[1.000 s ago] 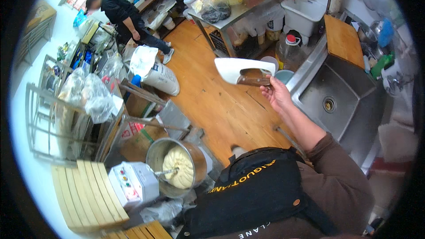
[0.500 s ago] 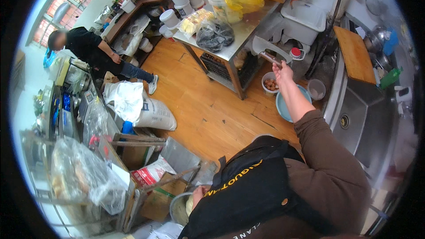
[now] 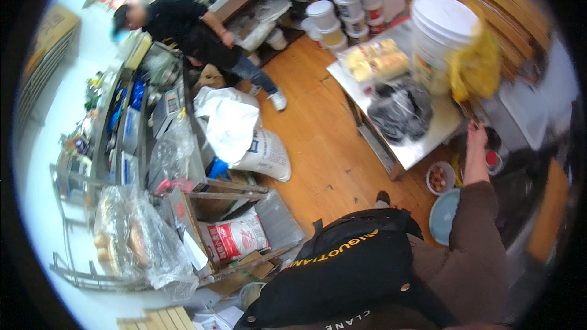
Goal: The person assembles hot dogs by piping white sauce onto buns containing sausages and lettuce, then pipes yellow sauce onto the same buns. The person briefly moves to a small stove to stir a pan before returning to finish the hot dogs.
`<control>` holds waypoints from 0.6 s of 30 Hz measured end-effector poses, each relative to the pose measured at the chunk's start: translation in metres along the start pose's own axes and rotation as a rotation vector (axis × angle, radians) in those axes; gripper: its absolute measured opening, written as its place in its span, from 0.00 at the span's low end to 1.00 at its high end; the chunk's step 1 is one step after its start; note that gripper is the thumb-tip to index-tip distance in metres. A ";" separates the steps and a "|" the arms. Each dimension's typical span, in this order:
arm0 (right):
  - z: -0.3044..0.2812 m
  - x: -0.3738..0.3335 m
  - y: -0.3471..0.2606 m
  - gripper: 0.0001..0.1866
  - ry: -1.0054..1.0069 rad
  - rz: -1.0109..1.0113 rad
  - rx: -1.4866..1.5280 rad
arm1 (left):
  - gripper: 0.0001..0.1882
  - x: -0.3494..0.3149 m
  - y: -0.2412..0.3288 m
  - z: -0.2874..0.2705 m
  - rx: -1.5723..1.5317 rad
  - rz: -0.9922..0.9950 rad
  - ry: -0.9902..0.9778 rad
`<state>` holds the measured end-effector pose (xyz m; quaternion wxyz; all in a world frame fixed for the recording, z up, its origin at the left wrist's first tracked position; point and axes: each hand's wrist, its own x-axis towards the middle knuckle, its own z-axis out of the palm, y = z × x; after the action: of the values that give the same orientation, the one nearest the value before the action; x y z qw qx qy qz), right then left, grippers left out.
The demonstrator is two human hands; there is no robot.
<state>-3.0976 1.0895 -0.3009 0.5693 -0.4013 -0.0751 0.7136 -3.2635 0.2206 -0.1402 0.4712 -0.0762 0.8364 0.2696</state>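
Observation:
My right hand reaches out at the right, beside the corner of a metal table. Its fingers are closed round the brown handle of a broad-bladed knife; the blade is hard to make out now. Just past the hand hangs a yellow plastic bag, against a large white lidded bucket. A black plastic bag and yellow packaged food lie on the table. My left hand is out of sight; a bowl shows partly at my apron's lower left edge.
A bowl of eggs and a pale blue basin stand low near my right forearm. Large white sacks rest on the floor ahead. Another person stands at the far left counter. Bagged bread lies on the left rack.
The view has swung right and closer to the metal table. My right hand has carried the knife toward the table corner by the yellow bag. My left hand has gone out of view.

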 end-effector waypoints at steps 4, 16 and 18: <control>0.009 0.031 -0.008 0.18 0.039 0.018 -0.276 | 0.19 0.020 0.058 -0.017 0.004 -0.004 -0.030; -0.048 0.015 -0.050 0.19 -0.023 0.077 -0.598 | 0.22 0.109 0.166 -0.107 0.199 0.013 -0.163; -0.078 -0.007 -0.049 0.21 0.196 -0.023 -0.566 | 0.22 0.139 0.176 -0.136 0.447 0.255 -0.197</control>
<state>-3.0096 1.0729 -0.3222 0.4475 -0.6103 -0.2203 0.6154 -3.5080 0.3159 -0.1327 0.5176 0.1623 0.8280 0.1417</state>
